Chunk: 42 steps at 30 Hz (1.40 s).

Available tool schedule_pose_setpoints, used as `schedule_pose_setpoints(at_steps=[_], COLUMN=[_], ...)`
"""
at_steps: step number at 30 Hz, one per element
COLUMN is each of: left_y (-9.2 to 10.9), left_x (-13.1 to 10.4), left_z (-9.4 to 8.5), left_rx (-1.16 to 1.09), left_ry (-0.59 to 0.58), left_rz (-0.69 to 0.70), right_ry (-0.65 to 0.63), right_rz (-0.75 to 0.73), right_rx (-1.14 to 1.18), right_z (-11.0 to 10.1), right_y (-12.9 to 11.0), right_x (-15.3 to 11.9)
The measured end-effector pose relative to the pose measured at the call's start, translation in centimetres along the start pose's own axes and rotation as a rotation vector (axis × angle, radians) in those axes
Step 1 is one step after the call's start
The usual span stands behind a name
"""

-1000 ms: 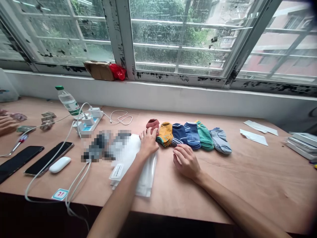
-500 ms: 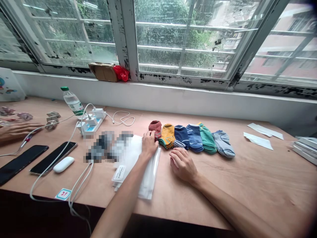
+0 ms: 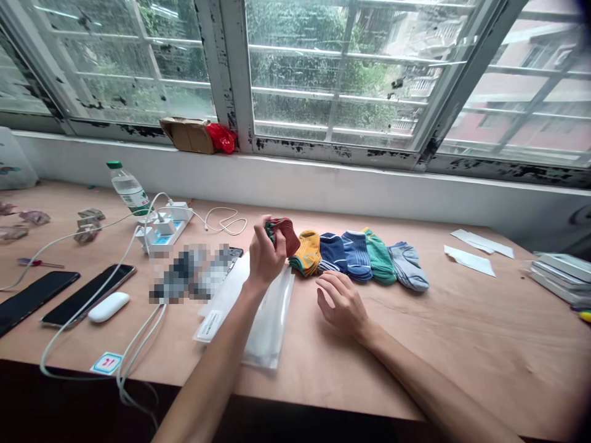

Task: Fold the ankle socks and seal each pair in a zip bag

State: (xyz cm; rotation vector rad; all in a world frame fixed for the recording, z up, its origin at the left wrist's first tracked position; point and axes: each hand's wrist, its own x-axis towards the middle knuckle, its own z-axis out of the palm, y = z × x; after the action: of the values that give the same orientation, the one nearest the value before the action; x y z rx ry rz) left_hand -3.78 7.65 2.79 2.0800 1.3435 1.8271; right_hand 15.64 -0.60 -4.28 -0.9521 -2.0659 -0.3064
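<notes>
Left hand (image 3: pixel 266 253): fingers curled tight about a red sock bundle (image 3: pixel 289 237), gripped upright by one end just left of the row of socks and partly masking the yellow socks (image 3: pixel 307 246). Right hand (image 3: pixel 344 303): loosely curled, low by the table (image 3: pixel 438 357), grasping nothing I can see, near the navy socks (image 3: pixel 333 249). Continuing rightward, side by side: blue socks (image 3: pixel 356 253), green socks (image 3: pixel 381 258), grey socks (image 3: pixel 409 266). Under the left forearm, which hides their middle: clear plastic bags (image 3: pixel 272 332), labelled at the left corner (image 3: pixel 210 325). Beside these, one blurred-out patch (image 3: pixel 178 274), contents not legible. Farther left: white earphone case (image 3: pixel 109 306); two dark phones (image 3: pixel 90 294), a white cable lying across the nearer; small card (image 3: pixel 107 363) with red figures, at the table edge. Behind: power strip (image 3: pixel 170 239) crowded with plugs, a green-capped bottle (image 3: pixel 130 192) next to it, crumpled bundles (image 3: pixel 87 229) beyond. Far right: paper slips (image 3: pixel 470 261), a pale stack (image 3: pixel 561 277). On the window ledge: cardboard box (image 3: pixel 189 136), red plastic bag (image 3: pixel 221 138) touching it.
</notes>
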Motion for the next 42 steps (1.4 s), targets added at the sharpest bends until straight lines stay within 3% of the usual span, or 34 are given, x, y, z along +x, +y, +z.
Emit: schedule_pose_setpoints(at_steps=[4,7,9,11,14,18,25,29,35,42], left_y=[3.9,5.1,4.9,4.1,2.7,1.7,1.1,0.6,0.6,0.7], left_x=[2.2,2.5,1.4,-0.5,-3.5,-5.3,-5.2,-5.8,-6.3,-6.4], left_z=[-2.0,-1.5,-0.2,1.5,3.8,4.7,3.4,3.3,3.5,3.4], left_rx=[-0.271,-0.466,-0.509,-0.479,-0.366,-0.261,-0.044,-0.015,-0.009,-0.028], left_ry=[-0.207,-0.435,-0.592,-0.703,-0.847,-0.865,-0.847,-0.878,-0.826,-0.799], left_rz=[-0.04,-0.117,-0.16,-0.17,-0.172,-0.081,0.132,0.118,0.094,0.106], right_ry=[0.187,0.295,0.251,0.116,-0.117,-0.244,-0.32,-0.318,-0.253,-0.231], right_rz=[0.126,0.361,0.546,0.711,0.788,0.669,0.629,0.607,0.545,0.489], right_rx=[0.129,0.336,0.572,0.792,0.899,0.792,0.444,0.32,0.088,0.053], right_z=[-1.4,-2.6,-3.2,-3.4,-2.9,-1.9,-2.0,-1.9,-1.4,-1.2], right_y=[0.4,1.1,1.6,2.2,2.8,3.3,3.3,2.9,2.5,2.5], right_x=[0.5,1.0,1.2,1.3,1.0,0.0,-0.5,-0.6,-0.9,-1.1])
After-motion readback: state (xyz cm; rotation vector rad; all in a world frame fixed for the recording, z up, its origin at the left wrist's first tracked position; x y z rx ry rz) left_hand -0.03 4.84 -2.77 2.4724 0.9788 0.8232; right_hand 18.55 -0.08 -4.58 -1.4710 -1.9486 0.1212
